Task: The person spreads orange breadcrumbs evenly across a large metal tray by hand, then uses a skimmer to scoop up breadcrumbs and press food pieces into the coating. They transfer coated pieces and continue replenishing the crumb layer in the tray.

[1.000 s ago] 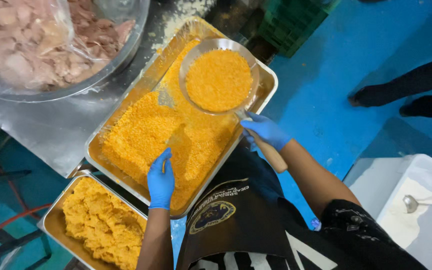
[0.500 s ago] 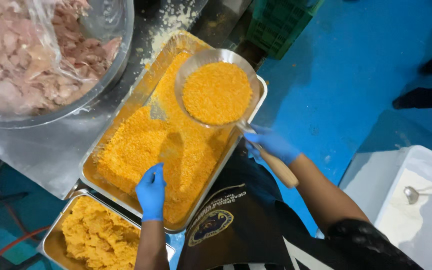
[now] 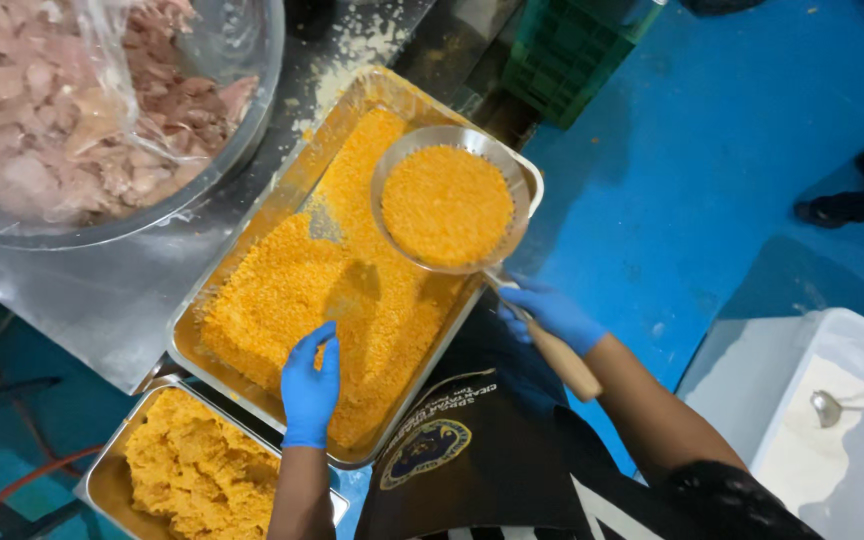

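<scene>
Crumbs (image 3: 292, 300), orange and coarse, fill a metal tray (image 3: 282, 195) on the steel counter, right in front of the person's dark apron (image 3: 492, 450). Nearest the body, the left hand (image 3: 310, 385), in a blue glove, rests on the crumbs at the tray's near edge, fingers held together and slightly curled, pinching nothing. Beside it, lower left, a smaller tray (image 3: 102, 480) holds pieces already coated in orange. The right hand (image 3: 552, 312), also gloved, is wrapped around the wooden handle of a round sieve (image 3: 449, 200), held level above the tray's far right corner and heaped with crumbs. Judging by this, the sifting step is in hand; the next move seems to call for a steady grip and a gentle shake over the tray, so crumbs fall inside the rim. Farther off, a large bowl (image 3: 242, 130) of pale raw meat sits under clear plastic, with spilled crumbs on the counter.
</scene>
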